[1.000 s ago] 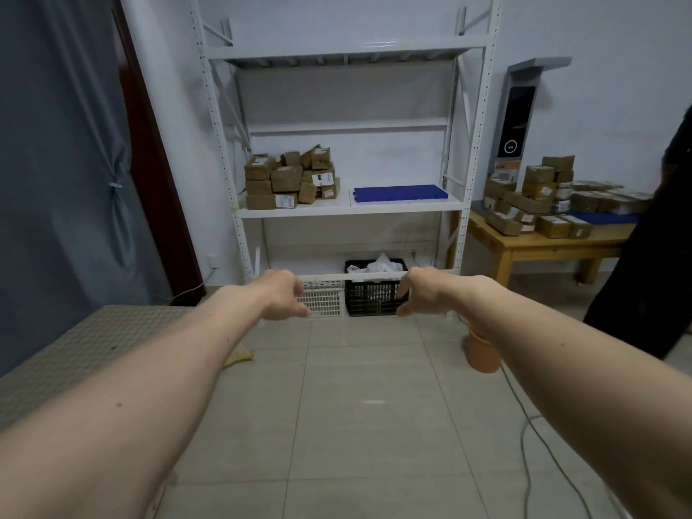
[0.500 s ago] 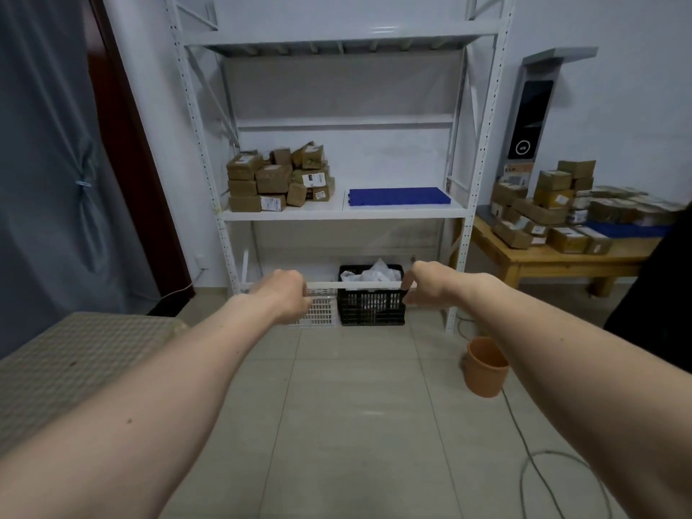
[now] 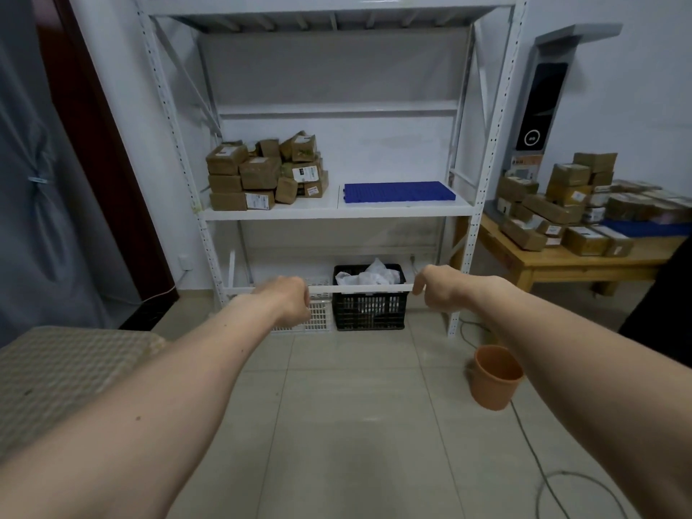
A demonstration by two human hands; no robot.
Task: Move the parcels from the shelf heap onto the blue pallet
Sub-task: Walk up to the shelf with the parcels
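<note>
A heap of brown cardboard parcels (image 3: pixel 262 176) sits on the left half of the white shelf (image 3: pixel 337 212). A flat blue pallet (image 3: pixel 398 191) lies bare on the right half of the same shelf. Both my arms stretch forward, well short of the shelf. My left hand (image 3: pixel 286 300) is curled into a loose fist and holds nothing. My right hand (image 3: pixel 436 288) hangs with its fingers bent down, also holding nothing. Both hands are below shelf level, in front of the bottom rail.
Under the shelf stand a black crate (image 3: pixel 369 297) with white bags and a white basket (image 3: pixel 318 312). An orange bucket (image 3: pixel 494 376) and a cable (image 3: pixel 539 462) lie on the floor right. A wooden table (image 3: pixel 561 262) holds more parcels. A patterned surface (image 3: pixel 56 372) is at left; a dark-clothed person (image 3: pixel 662 294) at right.
The view has come closer to the shelf, which now looks larger. Both hands stay outstretched and have risen slightly in the view; nothing was taken hold of.
</note>
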